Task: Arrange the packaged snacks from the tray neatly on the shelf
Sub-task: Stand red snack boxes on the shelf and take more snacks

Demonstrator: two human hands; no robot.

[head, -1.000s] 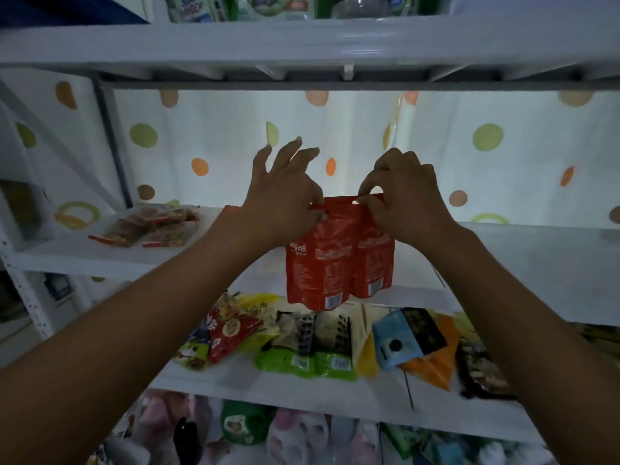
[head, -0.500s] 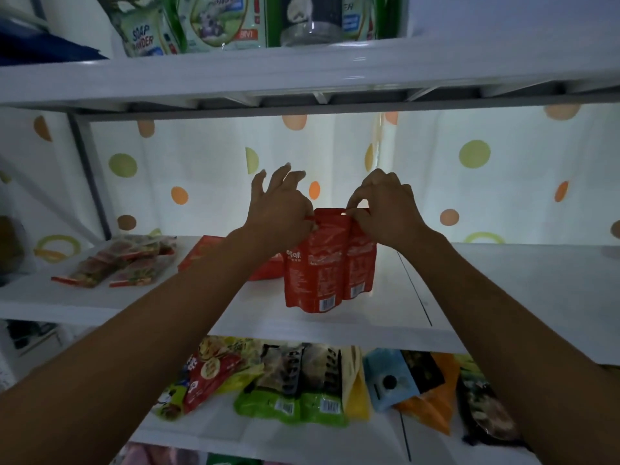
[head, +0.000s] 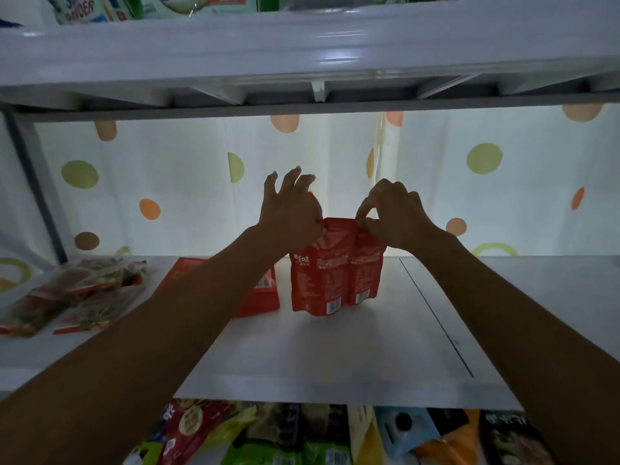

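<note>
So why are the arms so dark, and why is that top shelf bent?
Head view: light comes through the dotted curtain, so the left hand, right hand and red pouches are backlit and dim; glare streaks the upper shelf; the wide-angle lens bows it.

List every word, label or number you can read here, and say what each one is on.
"POWDER": on the green-and-white pouch on the top shelf; the word above it is cut off.
White characters on the red pouches: too blurred to read.
Barcodes and fine print on the red pouches: too small.
Print on the lower-shelf packets: blurred, unreadable.
</note>
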